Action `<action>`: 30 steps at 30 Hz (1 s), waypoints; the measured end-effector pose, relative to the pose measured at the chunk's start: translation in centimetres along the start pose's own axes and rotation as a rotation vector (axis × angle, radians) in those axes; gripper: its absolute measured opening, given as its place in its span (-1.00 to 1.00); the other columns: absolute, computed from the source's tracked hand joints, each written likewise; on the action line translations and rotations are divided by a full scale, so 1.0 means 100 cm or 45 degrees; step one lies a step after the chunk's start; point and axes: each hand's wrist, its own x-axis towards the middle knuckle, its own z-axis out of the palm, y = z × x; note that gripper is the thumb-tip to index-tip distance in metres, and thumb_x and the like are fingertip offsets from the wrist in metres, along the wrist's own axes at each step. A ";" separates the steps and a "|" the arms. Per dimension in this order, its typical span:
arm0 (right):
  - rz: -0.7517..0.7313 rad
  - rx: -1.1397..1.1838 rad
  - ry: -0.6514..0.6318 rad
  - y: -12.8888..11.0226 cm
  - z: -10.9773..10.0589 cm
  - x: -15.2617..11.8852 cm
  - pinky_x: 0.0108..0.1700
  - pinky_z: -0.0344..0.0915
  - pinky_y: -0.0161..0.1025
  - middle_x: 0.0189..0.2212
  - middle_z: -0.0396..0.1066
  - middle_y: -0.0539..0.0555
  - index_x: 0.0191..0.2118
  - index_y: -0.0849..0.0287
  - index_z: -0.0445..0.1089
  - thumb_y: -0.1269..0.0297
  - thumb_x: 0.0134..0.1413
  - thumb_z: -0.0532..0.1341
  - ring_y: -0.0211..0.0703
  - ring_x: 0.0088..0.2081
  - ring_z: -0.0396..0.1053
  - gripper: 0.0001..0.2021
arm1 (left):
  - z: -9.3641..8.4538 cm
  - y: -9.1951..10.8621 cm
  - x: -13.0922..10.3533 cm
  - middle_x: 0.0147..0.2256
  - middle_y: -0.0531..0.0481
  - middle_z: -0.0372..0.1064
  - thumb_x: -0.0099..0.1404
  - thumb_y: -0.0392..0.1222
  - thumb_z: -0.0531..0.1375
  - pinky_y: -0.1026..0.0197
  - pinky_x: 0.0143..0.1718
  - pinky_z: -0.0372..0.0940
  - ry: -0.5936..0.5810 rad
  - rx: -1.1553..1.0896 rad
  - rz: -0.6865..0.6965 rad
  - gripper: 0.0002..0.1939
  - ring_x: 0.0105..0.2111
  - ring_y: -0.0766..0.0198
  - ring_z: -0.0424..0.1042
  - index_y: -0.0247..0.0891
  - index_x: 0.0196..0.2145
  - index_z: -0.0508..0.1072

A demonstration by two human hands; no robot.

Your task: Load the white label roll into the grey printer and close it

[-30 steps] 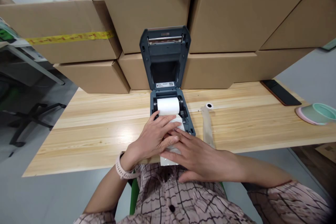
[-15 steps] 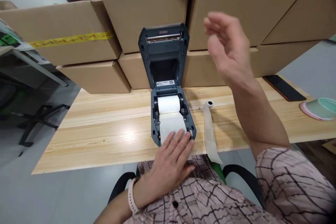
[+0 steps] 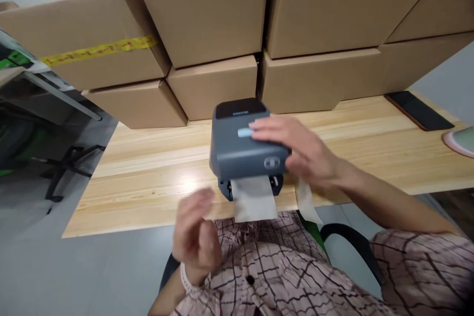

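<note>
A dark grey label printer [image 3: 237, 153] stands on the wooden table, its lid tilted down over the body with a gap at the front. A white strip of label paper [image 3: 255, 202] sticks out of that gap past the table's edge. My right hand [image 3: 296, 143] grips the lid at its right side, fingers over the top beside a light blue mark and thumb at the edge. My left hand [image 3: 196, 227], blurred, is in the air at the front left of the printer, with fingers loosely bent, apart and nothing visible in them. The paper roll inside is hidden by the lid.
Stacked cardboard boxes [image 3: 215, 89] stand right behind the printer. Another loose paper strip [image 3: 306, 200] hangs over the edge, partly behind my right hand. A phone [image 3: 418, 110] and a green cup [image 3: 462, 139] are on the right. An office chair [image 3: 70, 163] stands at left.
The lid, upright before, has swung down towards me. My right hand has come down from the air onto it. My left hand has lifted off the label paper and moved left.
</note>
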 end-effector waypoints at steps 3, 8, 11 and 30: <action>-0.060 -0.210 -0.200 -0.008 0.017 -0.039 0.43 0.11 0.25 0.37 0.29 0.23 0.36 0.07 0.26 -0.17 0.49 -0.17 0.06 0.43 0.18 -0.39 | 0.011 -0.017 0.010 0.41 0.00 0.17 0.47 -0.02 0.17 -0.14 0.46 0.10 0.043 -0.066 -0.433 -0.45 0.45 0.02 0.11 0.01 0.37 0.29; -0.007 -0.344 -0.180 -0.009 0.037 -0.061 0.43 0.09 0.24 0.45 0.14 0.26 0.50 0.01 0.00 -0.19 0.48 -0.19 0.07 0.49 0.04 -0.34 | 0.027 -0.038 0.005 0.51 -0.07 -0.08 0.38 0.20 0.25 -0.20 0.48 0.01 -0.275 -0.336 -1.040 -0.13 0.50 -0.12 -0.05 0.09 0.49 -0.03; -0.007 -0.376 -0.188 -0.010 0.043 -0.065 0.42 0.11 0.23 0.45 0.14 0.25 0.53 -0.01 -0.12 -0.19 0.47 -0.20 0.08 0.48 0.05 -0.32 | 0.029 -0.038 -0.004 0.48 -0.12 0.01 0.37 0.14 0.28 -0.19 0.43 0.12 -0.297 -0.452 -1.140 -0.06 0.45 -0.11 0.09 0.11 0.51 -0.15; 0.028 -0.385 -0.002 -0.014 0.060 -0.068 0.43 0.10 0.21 0.37 0.25 0.32 0.45 0.15 0.04 -0.17 0.46 -0.06 0.10 0.42 0.17 -0.33 | -0.001 -0.015 -0.059 0.47 -0.13 -0.01 0.27 -0.19 0.41 -0.22 0.47 -0.08 -0.445 0.651 0.314 -0.29 0.47 -0.07 -0.08 -0.10 0.33 0.32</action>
